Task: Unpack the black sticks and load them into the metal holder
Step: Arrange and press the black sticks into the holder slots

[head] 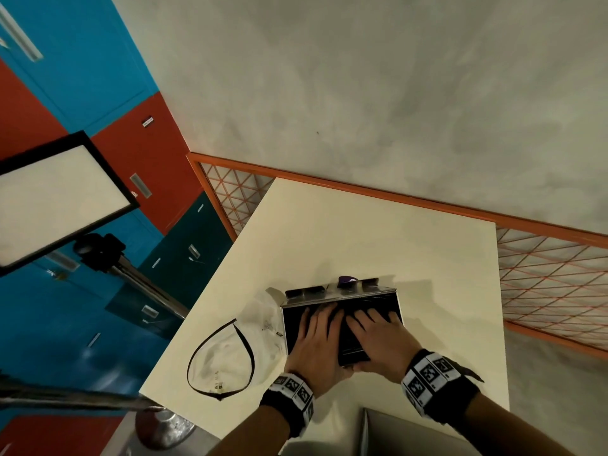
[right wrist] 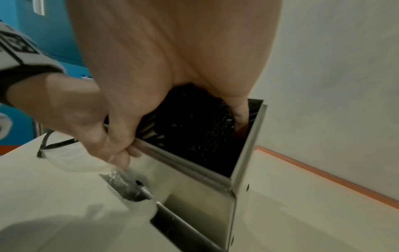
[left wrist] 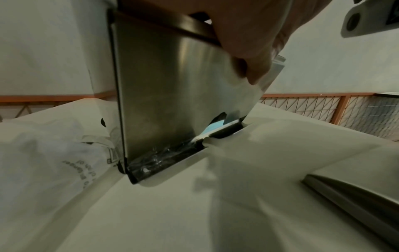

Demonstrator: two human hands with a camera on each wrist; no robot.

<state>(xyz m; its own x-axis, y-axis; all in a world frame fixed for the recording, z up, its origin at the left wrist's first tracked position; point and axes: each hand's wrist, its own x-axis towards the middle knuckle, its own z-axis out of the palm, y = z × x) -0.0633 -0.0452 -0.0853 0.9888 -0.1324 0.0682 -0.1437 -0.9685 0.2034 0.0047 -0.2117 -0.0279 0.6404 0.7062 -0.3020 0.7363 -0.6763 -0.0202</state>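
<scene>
The black sticks (right wrist: 200, 134) fill the open top of the metal holder (head: 342, 292), which stands near the middle of the desk (head: 362, 232), toward its near edge. We judge them thin, stiff and light, slippery as a loose bundle, so we would take them across the top and press them together. Our left hand (head: 314, 347) hooks its thumb over the holder's near rim, fingers lying on the sticks; our right hand (head: 378, 337) lies spread over them, fingertips dipping inside. The holder is brushed sheet steel, smooth, box-shaped and sharp-edged. A crumpled clear plastic bag (head: 230, 353) with a black drawstring lies beside it towards the left edge.
</scene>
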